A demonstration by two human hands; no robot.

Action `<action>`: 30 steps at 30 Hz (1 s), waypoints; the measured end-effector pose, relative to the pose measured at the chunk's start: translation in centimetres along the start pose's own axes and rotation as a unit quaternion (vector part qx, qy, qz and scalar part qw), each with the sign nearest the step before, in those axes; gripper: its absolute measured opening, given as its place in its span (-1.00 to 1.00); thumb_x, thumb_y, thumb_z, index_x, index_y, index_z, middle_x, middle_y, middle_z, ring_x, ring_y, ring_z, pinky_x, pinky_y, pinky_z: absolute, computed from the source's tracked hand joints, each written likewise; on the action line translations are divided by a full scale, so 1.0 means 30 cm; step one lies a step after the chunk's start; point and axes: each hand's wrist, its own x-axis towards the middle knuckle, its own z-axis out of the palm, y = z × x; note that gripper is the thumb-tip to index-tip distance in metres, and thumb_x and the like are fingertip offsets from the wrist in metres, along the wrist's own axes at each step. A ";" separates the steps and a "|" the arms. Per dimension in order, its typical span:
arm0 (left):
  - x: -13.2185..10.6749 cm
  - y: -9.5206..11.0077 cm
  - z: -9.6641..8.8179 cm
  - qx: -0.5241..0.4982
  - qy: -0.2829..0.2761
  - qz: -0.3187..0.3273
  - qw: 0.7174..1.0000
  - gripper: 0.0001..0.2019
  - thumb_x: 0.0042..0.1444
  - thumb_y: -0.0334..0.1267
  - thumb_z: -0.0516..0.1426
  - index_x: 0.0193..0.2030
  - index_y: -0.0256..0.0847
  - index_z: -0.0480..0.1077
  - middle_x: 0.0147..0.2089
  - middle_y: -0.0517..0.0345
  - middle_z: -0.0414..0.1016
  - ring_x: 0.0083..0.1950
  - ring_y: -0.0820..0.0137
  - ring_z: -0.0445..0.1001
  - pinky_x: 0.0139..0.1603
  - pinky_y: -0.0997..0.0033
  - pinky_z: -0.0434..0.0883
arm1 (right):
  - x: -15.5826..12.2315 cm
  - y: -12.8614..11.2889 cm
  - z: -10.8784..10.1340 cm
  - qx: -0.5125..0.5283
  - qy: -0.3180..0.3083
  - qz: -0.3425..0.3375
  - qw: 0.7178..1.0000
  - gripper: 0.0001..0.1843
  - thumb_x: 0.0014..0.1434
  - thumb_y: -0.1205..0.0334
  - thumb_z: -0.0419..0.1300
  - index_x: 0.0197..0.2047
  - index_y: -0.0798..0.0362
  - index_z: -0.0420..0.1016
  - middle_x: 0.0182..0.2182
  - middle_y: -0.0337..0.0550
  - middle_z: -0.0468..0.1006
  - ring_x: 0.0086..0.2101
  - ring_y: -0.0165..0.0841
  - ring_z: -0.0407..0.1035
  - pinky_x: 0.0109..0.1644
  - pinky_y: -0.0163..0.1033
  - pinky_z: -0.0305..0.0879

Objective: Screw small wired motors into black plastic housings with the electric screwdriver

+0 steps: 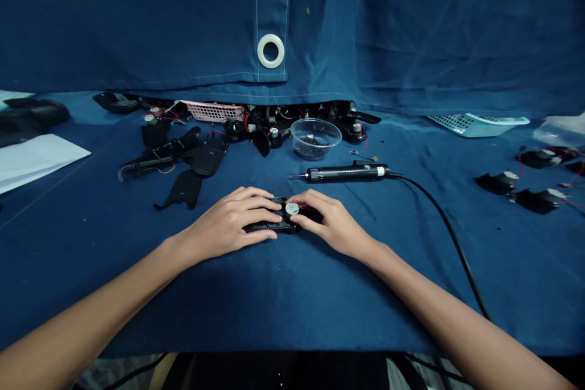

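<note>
A small black plastic part with a round silver motor (pixel 291 209) lies on the blue cloth at the table's centre. My left hand (pixel 233 219) rests over its left side, fingers curled onto it. My right hand (pixel 326 222) grips its right end, thumb and fingers pinching beside the silver motor. A black electric screwdriver (pixel 347 173) lies just behind the hands, tip pointing left, its cable running off to the right.
A clear bowl of small dark screws (pixel 315 139) stands behind the screwdriver. A heap of black parts with red wires (pixel 201 140) and a pink grille (pixel 214 111) lie at the back left. More black motor parts (pixel 525 192) sit at right. White paper (pixel 31 158) is at left.
</note>
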 end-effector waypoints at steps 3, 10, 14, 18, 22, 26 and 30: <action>0.000 0.002 0.001 -0.001 -0.002 0.000 1.000 -0.73 0.20 -0.16 0.16 0.02 -0.10 0.45 0.06 0.17 0.49 0.21 0.30 0.31 0.19 0.21 0.29 | 0.000 -0.001 0.000 0.001 0.001 -0.001 1.000 -0.77 0.30 0.15 0.10 0.00 -0.01 0.40 -0.10 -0.19 0.49 -0.11 -0.38 0.38 0.00 -0.23 0.28; -0.005 0.001 0.010 0.008 0.006 0.004 1.000 -0.73 0.21 -0.15 0.16 0.03 -0.11 0.44 0.06 0.17 0.49 0.20 0.32 0.30 0.18 0.22 0.30 | 0.000 -0.002 -0.002 0.001 -0.001 0.006 1.000 -0.77 0.30 0.15 0.10 -0.01 -0.02 0.40 -0.09 -0.21 0.49 -0.10 -0.39 0.38 0.02 -0.24 0.28; -0.005 0.003 0.009 0.012 0.003 0.005 1.000 -0.74 0.22 -0.15 0.14 0.02 -0.11 0.45 0.06 0.16 0.49 0.21 0.31 0.30 0.17 0.21 0.30 | -0.004 -0.002 0.002 0.009 -0.011 0.009 1.000 -0.61 0.27 0.08 0.13 0.13 -0.04 0.31 -0.01 -0.16 0.43 -0.05 -0.35 0.36 0.06 -0.19 0.29; -0.007 0.002 0.007 0.016 -0.004 0.006 1.000 -0.74 0.23 -0.15 0.13 0.03 -0.11 0.44 0.08 0.16 0.48 0.22 0.30 0.29 0.17 0.21 0.29 | 0.003 -0.004 0.004 0.008 -0.027 -0.007 1.000 -0.34 0.14 -0.04 0.24 0.25 -0.05 0.19 0.15 -0.08 0.29 0.12 -0.27 0.24 0.21 -0.12 0.20; -0.016 0.002 0.010 0.038 -0.006 0.021 0.999 -0.73 0.25 -0.17 0.12 0.06 -0.13 0.40 0.10 0.16 0.47 0.25 0.30 0.28 0.19 0.21 0.27 | 0.017 -0.003 -0.002 -0.002 -0.046 -0.004 0.999 -0.40 0.13 -0.06 0.24 0.17 -0.02 0.28 0.06 -0.08 0.38 0.05 -0.26 0.31 0.15 -0.10 0.26; -0.032 0.004 0.017 0.073 0.003 0.052 0.996 -0.66 0.25 -0.27 0.11 0.15 -0.19 0.33 0.14 0.11 0.44 0.30 0.28 0.22 0.25 0.15 0.23 | 0.028 0.006 -0.011 0.005 -0.052 -0.008 0.999 -0.39 0.09 -0.07 0.27 0.15 -0.02 0.30 0.03 -0.08 0.42 0.01 -0.24 0.35 0.08 -0.08 0.31; -0.043 0.009 0.016 0.078 -0.006 0.059 0.995 -0.59 0.23 -0.49 0.02 0.20 -0.20 0.28 0.17 0.07 0.42 0.31 0.29 0.22 0.24 0.13 0.23 | 0.030 0.009 -0.013 0.010 -0.050 -0.011 0.999 -0.37 0.08 -0.08 0.29 0.15 0.00 0.31 0.02 -0.08 0.44 -0.01 -0.25 0.36 0.07 -0.09 0.31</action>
